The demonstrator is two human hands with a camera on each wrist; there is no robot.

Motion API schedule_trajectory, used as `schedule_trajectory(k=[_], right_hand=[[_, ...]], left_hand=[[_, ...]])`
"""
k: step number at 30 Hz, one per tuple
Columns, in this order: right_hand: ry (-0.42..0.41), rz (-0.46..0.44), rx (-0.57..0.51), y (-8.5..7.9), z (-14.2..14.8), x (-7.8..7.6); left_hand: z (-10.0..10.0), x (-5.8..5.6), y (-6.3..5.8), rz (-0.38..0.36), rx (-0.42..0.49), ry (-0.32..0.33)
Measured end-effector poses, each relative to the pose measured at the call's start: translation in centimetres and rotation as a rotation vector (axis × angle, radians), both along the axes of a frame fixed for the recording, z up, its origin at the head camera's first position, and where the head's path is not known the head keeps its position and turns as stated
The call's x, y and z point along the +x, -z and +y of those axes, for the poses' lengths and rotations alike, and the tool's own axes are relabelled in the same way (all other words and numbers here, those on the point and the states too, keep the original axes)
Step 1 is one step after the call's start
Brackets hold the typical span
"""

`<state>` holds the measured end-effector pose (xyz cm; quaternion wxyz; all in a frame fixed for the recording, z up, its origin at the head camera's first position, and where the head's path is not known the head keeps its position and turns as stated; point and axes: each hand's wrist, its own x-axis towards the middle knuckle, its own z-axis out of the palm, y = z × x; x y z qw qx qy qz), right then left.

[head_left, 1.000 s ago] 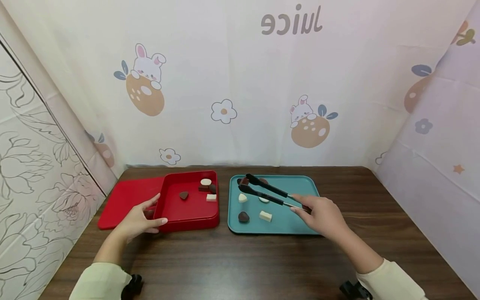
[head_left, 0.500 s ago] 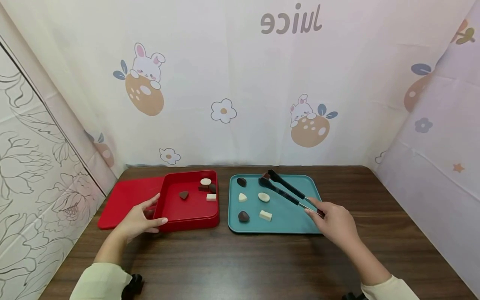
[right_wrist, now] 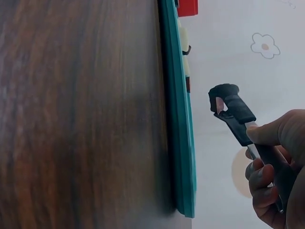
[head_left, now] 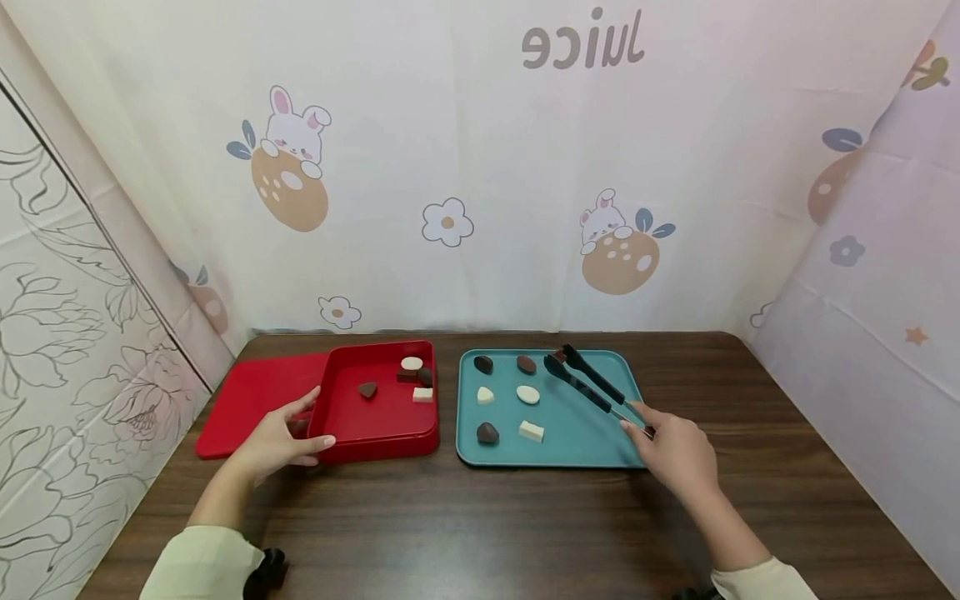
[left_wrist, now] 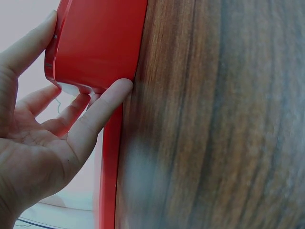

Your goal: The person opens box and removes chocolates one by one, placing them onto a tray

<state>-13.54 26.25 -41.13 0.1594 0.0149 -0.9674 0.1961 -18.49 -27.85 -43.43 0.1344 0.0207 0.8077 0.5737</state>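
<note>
My left hand [head_left: 281,437] grips the front left corner of a red box [head_left: 375,450], thumb along its front wall and fingers at its left side. Several dark and white chocolates lie inside, among them a dark one [head_left: 367,390] near the middle. My right hand [head_left: 673,450] holds black-tipped tongs [head_left: 592,383] by their metal arms. A brown chocolate [right_wrist: 219,105] sits between the tong tips, raised above the teal tray [head_left: 577,450]. On that tray are several chocolates, including a white oval [head_left: 528,394] and a white bar [head_left: 531,431].
A flat red lid [head_left: 262,400] lies left of the box and partly behind the left hand. The brown wooden table [head_left: 480,533] extends in front of the box and tray. A printed curtain [head_left: 510,267] hangs along the back edge.
My right hand has drawn the tongs and the brown chocolate rightward over the tray, uncovering chocolates at its left part. The left hand and the red box have stayed put.
</note>
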Motion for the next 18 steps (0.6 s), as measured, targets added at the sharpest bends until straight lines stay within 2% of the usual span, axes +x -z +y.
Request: schedule_trajectory(k=[11,18], right_hand=[[0.034,-0.157,0.014,0.2,0.2,-0.9],[0.045,-0.225,0.012,0.3,0.4,-1.6]], left_hand=[[-0.1,0.0,0.1,0.006,-0.007,0.002],[0.0,0.0,0.1,0.007,-0.004,0.003]])
